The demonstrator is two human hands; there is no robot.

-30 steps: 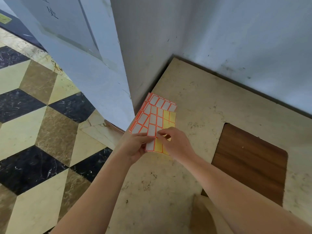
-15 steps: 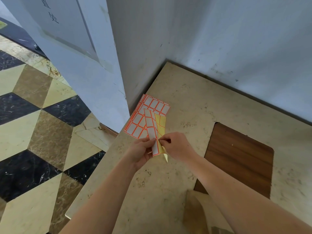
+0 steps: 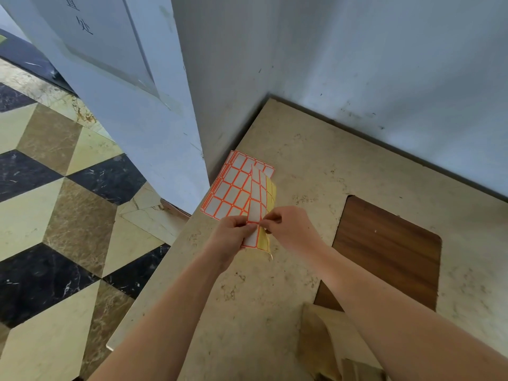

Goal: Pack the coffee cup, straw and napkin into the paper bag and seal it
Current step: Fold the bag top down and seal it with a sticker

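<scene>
A stack of label sheets [image 3: 233,185], white stickers with orange borders, lies on the beige stone counter [image 3: 302,166] by the wall corner. My left hand [image 3: 233,235] pinches the near end of a strip of labels [image 3: 255,204] that stands lifted off its yellow backing [image 3: 270,188]. My right hand [image 3: 286,229] pinches the same strip and backing from the right. The brown paper bag [image 3: 324,339] shows at the bottom edge, partly behind my right forearm. Cup, straw and napkin are out of sight.
A dark wooden inset panel [image 3: 384,251] sits in the counter to the right. Grey walls [image 3: 357,64] close the counter at the back and left. The counter's left edge drops to a patterned marble floor [image 3: 55,215].
The strip of labels has peeled further up from the yellow backing. Both hands stay pinched at its near end, and the view has shifted slightly.
</scene>
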